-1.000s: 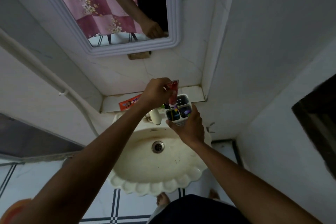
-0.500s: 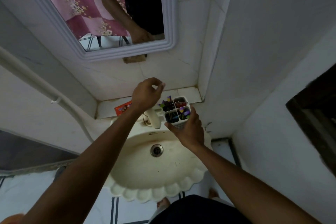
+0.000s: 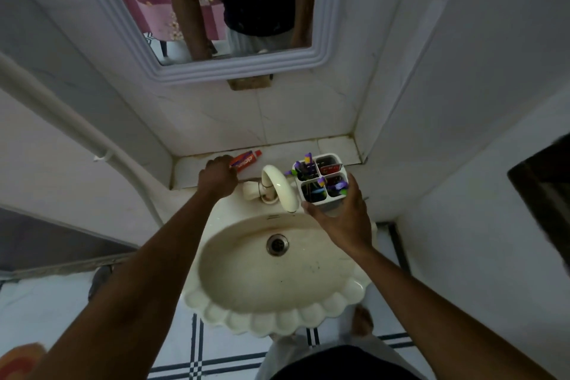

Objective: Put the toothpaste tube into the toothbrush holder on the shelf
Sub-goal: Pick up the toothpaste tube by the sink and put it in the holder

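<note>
A white four-compartment toothbrush holder is near the right end of the tiled shelf, and my right hand grips its near side. A red toothpaste tube stands in its back right compartment. Purple and green toothbrushes fill the other compartments. A second red-orange toothpaste tube lies flat on the shelf to the left. My left hand is curled over that tube's near left end, and its fingertips are hidden.
A cream tap curves between my two hands over the scalloped cream basin. A framed mirror hangs above the shelf. White walls close in on both sides, and a white pipe runs down the left wall.
My left hand let go of the red tube in the holder's back right compartment, then moved left and down onto the tube lying on the shelf. My right hand stayed on the holder.
</note>
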`<state>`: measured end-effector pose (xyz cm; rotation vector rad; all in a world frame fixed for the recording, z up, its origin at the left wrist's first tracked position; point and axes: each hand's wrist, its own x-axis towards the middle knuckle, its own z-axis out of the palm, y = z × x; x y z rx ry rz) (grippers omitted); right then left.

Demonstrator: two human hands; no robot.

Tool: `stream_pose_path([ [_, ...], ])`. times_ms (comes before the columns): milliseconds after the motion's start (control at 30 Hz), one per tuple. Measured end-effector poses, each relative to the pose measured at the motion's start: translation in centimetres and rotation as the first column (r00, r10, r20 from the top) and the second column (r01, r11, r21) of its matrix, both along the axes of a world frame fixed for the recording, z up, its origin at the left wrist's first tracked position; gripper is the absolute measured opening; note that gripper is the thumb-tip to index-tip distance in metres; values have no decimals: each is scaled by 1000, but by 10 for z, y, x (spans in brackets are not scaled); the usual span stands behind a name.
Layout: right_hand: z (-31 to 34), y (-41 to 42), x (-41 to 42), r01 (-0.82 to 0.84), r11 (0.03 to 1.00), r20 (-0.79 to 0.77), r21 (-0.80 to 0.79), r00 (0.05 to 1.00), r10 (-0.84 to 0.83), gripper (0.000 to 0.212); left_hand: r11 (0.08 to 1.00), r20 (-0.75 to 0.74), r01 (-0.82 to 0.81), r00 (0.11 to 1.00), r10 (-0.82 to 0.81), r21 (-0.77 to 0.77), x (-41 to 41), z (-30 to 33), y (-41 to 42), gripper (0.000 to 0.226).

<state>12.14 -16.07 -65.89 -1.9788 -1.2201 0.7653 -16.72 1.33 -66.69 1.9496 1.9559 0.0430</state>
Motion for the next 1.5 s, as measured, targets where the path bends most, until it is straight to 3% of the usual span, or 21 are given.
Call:
stream_pose_path([
  [133,2,1,0,8,1000,0,-21,1000,-8,130,998,-8,7,1000,-6,69,8,-5,11,50],
  [333,6,2,0,2,999,11,-42,1000,-1,129,995,-203,10,979,-29,-97,18,-7,36,55],
  [467,5,3,1,-5,999,13,-53,1000,5,131,997,-245,26,968,-44,-76,19,-10,38,64],
  [700,5,3,2,-21,998,7,-51,1000,21,133,998,-21,-2,1000,1,-63,27,19,17,63],
  [833,7,3,4,-23,999,4,-50,1000,23,133,996,242,-71,969,58,45,38,76,2,62],
  [933,8,3,4,-35,998,4,-49,999,35,133,995,407,-17,913,-26,101,50,124,-15,38],
  [1033,9,1,4,-42,998,6,-48,999,43,133,972,478,84,859,-182,219,67,161,-44,31],
  [1133,11,0,6,-47,998,3,-46,999,47,133,923,418,199,846,-331,328,86,181,-67,27],
  [1233,12,0,7,-56,998,2,-40,998,57,132,889,321,306,851,-416,342,100,183,-81,23],
  [1500,12,1,9,-61,997,11,-37,998,62,135,900,151,375,899,-411,220,118,164,-96,25],
])
